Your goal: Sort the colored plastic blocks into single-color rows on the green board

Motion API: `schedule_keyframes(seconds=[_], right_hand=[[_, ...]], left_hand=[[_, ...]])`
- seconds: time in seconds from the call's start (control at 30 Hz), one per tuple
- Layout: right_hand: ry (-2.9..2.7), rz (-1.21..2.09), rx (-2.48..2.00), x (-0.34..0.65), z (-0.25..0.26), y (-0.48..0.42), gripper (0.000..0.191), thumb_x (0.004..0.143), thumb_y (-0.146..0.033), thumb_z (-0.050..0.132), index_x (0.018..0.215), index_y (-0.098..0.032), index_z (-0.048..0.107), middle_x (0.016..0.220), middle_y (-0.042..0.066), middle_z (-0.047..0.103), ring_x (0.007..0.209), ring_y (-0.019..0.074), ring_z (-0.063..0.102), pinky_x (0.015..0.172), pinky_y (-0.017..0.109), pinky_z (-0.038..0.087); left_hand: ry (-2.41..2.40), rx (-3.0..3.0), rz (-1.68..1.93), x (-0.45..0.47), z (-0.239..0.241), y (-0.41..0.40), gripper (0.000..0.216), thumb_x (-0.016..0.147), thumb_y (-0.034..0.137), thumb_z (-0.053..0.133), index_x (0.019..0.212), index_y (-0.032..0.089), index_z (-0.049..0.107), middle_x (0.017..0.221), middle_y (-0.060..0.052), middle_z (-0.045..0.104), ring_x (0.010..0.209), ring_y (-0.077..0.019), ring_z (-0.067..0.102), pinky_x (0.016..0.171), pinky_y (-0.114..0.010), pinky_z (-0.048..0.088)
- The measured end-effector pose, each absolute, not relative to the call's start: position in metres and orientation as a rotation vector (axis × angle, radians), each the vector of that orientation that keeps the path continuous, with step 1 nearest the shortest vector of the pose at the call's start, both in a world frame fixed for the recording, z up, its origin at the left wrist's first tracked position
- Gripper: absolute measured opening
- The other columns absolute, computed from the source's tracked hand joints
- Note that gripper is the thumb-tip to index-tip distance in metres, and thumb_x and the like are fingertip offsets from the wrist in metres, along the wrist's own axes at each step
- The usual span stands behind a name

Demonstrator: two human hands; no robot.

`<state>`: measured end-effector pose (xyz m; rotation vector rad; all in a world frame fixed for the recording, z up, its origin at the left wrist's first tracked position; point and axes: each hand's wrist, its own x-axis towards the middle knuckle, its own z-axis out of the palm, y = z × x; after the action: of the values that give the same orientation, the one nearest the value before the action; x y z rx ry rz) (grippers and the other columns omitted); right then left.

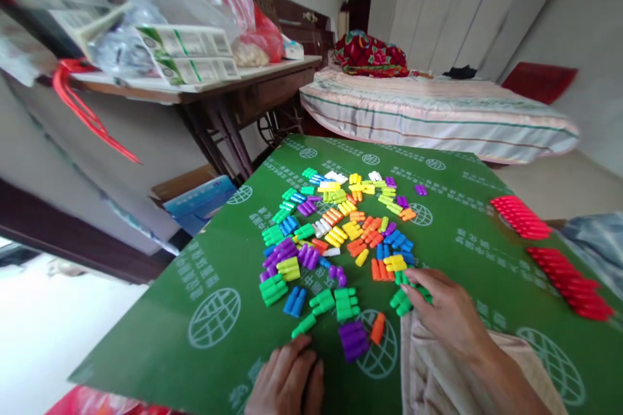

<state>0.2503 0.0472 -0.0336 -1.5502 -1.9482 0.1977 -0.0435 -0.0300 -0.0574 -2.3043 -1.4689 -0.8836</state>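
Many small plastic building pieces lie scattered on a green board (219,259), in several colours and joined side by side in short rows. My right hand (450,314) reaches in from the right, thumb and index finger pinching at a green piece (400,277) by the near right edge of the pile. More green pieces (401,303) lie just below those fingertips. On the near edge rests my left hand (287,379), its fingers loosely bent and holding nothing visible. Its index fingertip is close to a single green piece (304,325). A purple block (354,341) and an orange piece (378,329) lie between the hands.
Two red rows of pieces (520,216) (569,282) lie along the board's right side. A beige cloth (433,369) is under my right forearm. Behind stand a cluttered table (243,81) with plastic bags and boxes, and a bed (428,104) with a striped cover.
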Motion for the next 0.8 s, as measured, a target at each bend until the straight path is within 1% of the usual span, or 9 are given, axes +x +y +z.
schedule_keyframes(seconds=[0.17, 0.27, 0.33, 0.4, 0.47, 0.53, 0.57, 0.63, 0.8], right_hand=[[-1.905, 0.042, -1.605, 0.252, -0.049, 0.039, 0.028, 0.091, -0.036, 0.047, 0.099, -0.023, 0.071, 0.095, 0.007, 0.073, 0.089, 0.0227, 0.068, 0.082, 0.036, 0.055], [-1.867, -0.038, -1.631, 0.252, -0.063, 0.037, 0.031, 0.092, -0.039, 0.047, 0.105, -0.022, 0.068, 0.1, 0.008, 0.072, 0.094, 0.0245, 0.067, 0.084, 0.039, 0.055], [-1.849, -0.079, -1.629, 0.251, -0.072, 0.036, 0.033, 0.093, -0.041, 0.047, 0.108, -0.02, 0.066, 0.103, 0.01, 0.071, 0.097, 0.0257, 0.066, 0.085, 0.041, 0.055], [-1.847, -0.101, -1.616, 0.251, -0.079, 0.037, 0.034, 0.093, -0.043, 0.047, 0.108, -0.018, 0.065, 0.103, 0.011, 0.071, 0.097, 0.0261, 0.065, 0.086, 0.042, 0.054], [-1.858, -0.117, -1.591, 0.251, -0.084, 0.037, 0.034, 0.094, -0.043, 0.047, 0.107, -0.017, 0.065, 0.101, 0.011, 0.071, 0.096, 0.026, 0.065, 0.087, 0.042, 0.053], [-1.87, -0.13, -1.569, 0.252, -0.086, 0.037, 0.033, 0.094, -0.043, 0.047, 0.104, -0.017, 0.065, 0.1, 0.011, 0.071, 0.095, 0.0255, 0.065, 0.087, 0.042, 0.053], [-1.875, -0.135, -1.562, 0.252, -0.086, 0.037, 0.033, 0.094, -0.044, 0.047, 0.102, -0.018, 0.065, 0.1, 0.011, 0.071, 0.095, 0.0252, 0.065, 0.086, 0.041, 0.053], [-1.877, -0.141, -1.555, 0.253, -0.086, 0.036, 0.033, 0.094, -0.044, 0.046, 0.1, -0.018, 0.066, 0.1, 0.011, 0.071, 0.094, 0.0247, 0.065, 0.086, 0.041, 0.053], [-1.868, -0.127, -1.559, 0.256, -0.085, 0.035, 0.035, 0.094, -0.046, 0.045, 0.099, -0.02, 0.067, 0.098, 0.01, 0.071, 0.092, 0.0249, 0.066, 0.084, 0.04, 0.053]], left_hand=[[-1.546, -2.373, -1.044, -0.037, -0.048, -0.032, 0.015, 0.087, 0.021, 0.057, 0.101, 0.019, 0.06, 0.105, -0.007, 0.068, 0.095, -0.0144, 0.066, 0.084, -0.022, 0.056], [-1.51, -2.408, -1.045, -0.027, -0.04, -0.025, 0.023, 0.087, 0.02, 0.057, 0.109, 0.018, 0.059, 0.114, -0.009, 0.066, 0.104, -0.0153, 0.064, 0.09, -0.023, 0.055], [-1.455, -2.44, -0.95, -0.018, -0.033, -0.014, 0.031, 0.086, 0.021, 0.057, 0.116, 0.018, 0.057, 0.125, -0.009, 0.063, 0.117, -0.019, 0.058, 0.096, -0.029, 0.055], [-1.422, -2.487, -0.805, -0.009, -0.026, 0.001, 0.043, 0.083, 0.027, 0.061, 0.125, 0.02, 0.055, 0.138, -0.009, 0.055, 0.129, -0.0258, 0.05, 0.1, -0.04, 0.054], [-1.453, -2.55, -0.657, 0.0, -0.022, 0.016, 0.059, 0.078, 0.038, 0.068, 0.131, 0.021, 0.051, 0.147, -0.011, 0.044, 0.135, -0.0334, 0.042, 0.1, -0.052, 0.053], [-1.523, -2.629, -0.551, 0.006, -0.021, 0.029, 0.069, 0.075, 0.053, 0.069, 0.133, 0.021, 0.05, 0.15, -0.013, 0.039, 0.137, -0.0372, 0.038, 0.102, -0.061, 0.048], [-1.556, -2.673, -0.514, 0.008, -0.02, 0.034, 0.071, 0.075, 0.06, 0.066, 0.133, 0.021, 0.051, 0.15, -0.013, 0.039, 0.138, -0.0374, 0.037, 0.104, -0.064, 0.044], [-1.606, -2.729, -0.482, 0.009, -0.021, 0.038, 0.068, 0.078, 0.064, 0.059, 0.13, 0.021, 0.054, 0.15, -0.013, 0.039, 0.139, -0.0356, 0.035, 0.109, -0.066, 0.038], [-1.765, -2.675, -0.449, -0.001, -0.019, 0.028, 0.057, 0.083, 0.056, 0.057, 0.129, 0.022, 0.055, 0.151, -0.008, 0.038, 0.14, -0.0332, 0.035, 0.111, -0.065, 0.036]])
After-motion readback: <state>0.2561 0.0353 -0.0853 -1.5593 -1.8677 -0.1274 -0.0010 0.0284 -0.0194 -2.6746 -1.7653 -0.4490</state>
